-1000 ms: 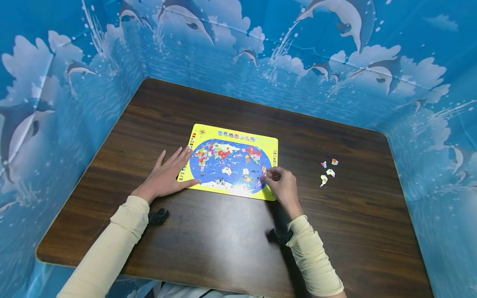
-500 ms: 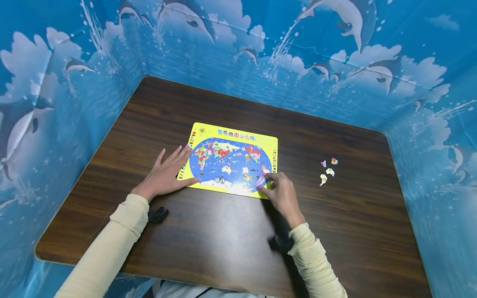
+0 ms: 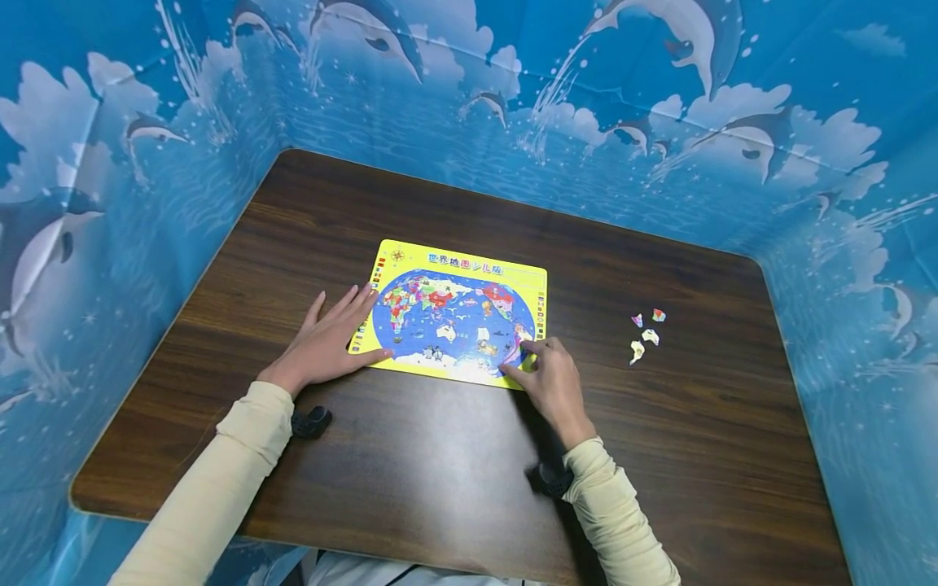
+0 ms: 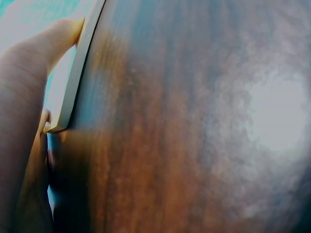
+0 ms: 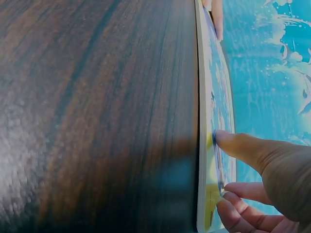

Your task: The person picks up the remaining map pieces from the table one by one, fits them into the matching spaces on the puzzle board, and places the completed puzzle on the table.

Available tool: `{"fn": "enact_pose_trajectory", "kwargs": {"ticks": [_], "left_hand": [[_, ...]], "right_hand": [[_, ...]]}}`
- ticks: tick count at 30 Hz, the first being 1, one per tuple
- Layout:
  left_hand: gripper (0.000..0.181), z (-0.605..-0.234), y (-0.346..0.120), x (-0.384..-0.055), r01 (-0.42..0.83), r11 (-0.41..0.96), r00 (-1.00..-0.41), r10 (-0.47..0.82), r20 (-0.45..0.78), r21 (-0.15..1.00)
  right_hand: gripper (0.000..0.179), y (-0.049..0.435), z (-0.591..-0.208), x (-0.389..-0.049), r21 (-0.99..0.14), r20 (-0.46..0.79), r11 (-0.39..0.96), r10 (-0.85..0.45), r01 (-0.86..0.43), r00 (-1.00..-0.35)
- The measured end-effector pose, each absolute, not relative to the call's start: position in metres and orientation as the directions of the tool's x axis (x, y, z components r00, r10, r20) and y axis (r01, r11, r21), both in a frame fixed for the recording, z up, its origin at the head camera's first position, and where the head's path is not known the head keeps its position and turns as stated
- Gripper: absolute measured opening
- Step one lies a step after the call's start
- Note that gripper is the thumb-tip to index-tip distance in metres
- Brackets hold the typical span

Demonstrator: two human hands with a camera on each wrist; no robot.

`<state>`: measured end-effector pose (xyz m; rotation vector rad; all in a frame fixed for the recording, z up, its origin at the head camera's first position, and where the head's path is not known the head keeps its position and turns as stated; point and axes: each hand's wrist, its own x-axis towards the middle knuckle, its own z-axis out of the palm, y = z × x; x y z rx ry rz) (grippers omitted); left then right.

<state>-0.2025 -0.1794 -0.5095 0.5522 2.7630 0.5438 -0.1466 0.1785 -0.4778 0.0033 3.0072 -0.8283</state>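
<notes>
Fingers (image 5: 247, 191) touch the map board (image 3: 456, 320); long axis sideways, title edge (image 3: 465, 259) far

Your right hand (image 3: 553, 387) has shifted slightly nearer you on the map board (image 3: 469, 324), thumb and forefinger spread wider.

One bench (image 3: 703, 423) carries one map board (image 3: 421, 331) and four small loose pieces (image 3: 637, 350), two of them mostly pale and two more brightly coloured. There is one left hand (image 3: 326, 340) and one right hand (image 3: 554, 382), making two. The cream sleeves (image 3: 208, 488) number two, and the black wrist devices (image 3: 312, 422) also come to two, one per arm.
</notes>
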Motion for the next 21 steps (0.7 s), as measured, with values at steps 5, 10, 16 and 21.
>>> {"fn": "enact_pose_trajectory", "kwargs": {"ticks": [5,10,16,21], "left_hand": [[0.104,-0.5085,-0.1791,-0.202,0.309,0.857,-0.891,0.412,-0.189,0.413],[0.104,-0.5077,-0.1785,-0.202,0.306,0.858,-0.891,0.411,-0.194,0.413],[0.103,-0.5066,-0.178,-0.2018,0.305,0.856,-0.89,0.412,-0.194,0.417],[0.104,-0.5063,-0.1778,-0.2019,0.309,0.858,-0.89,0.413,-0.192,0.411]], "right_hand": [[0.051,0.1786,-0.4773,-0.147,-0.53,-0.035,0.848,0.011,0.028,-0.999],[0.049,0.1791,-0.477,-0.147,-0.548,-0.043,0.836,0.022,0.042,-0.999],[0.049,0.1795,-0.4792,-0.1472,-0.555,-0.05,0.83,0.031,0.054,-0.998],[0.051,0.1814,-0.4809,-0.1477,-0.562,-0.045,0.826,0.022,0.044,-0.999]]}}
